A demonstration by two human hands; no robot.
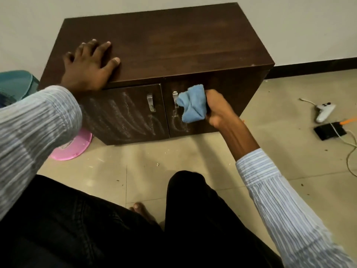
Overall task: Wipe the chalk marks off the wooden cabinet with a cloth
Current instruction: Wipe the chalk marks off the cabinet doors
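looks like a room in a home. beige tiled floor [193, 155] with crumbs and bits on it, plain white wall [289, 26] with dark skirting [318, 66]. low wooden cabinet [164, 41] against the wall, two doors, chalk scribbles on them. white game controller [323, 111] and cables on the floor, pink plastic lid [73, 147] beside the cabinet. person barefoot.

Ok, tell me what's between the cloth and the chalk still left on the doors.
Nothing visible blocks it. The right hand holds the blue cloth against the right door, chalk just below it. To reach the left door's chalk, it must pass two metal handles near the door seam.
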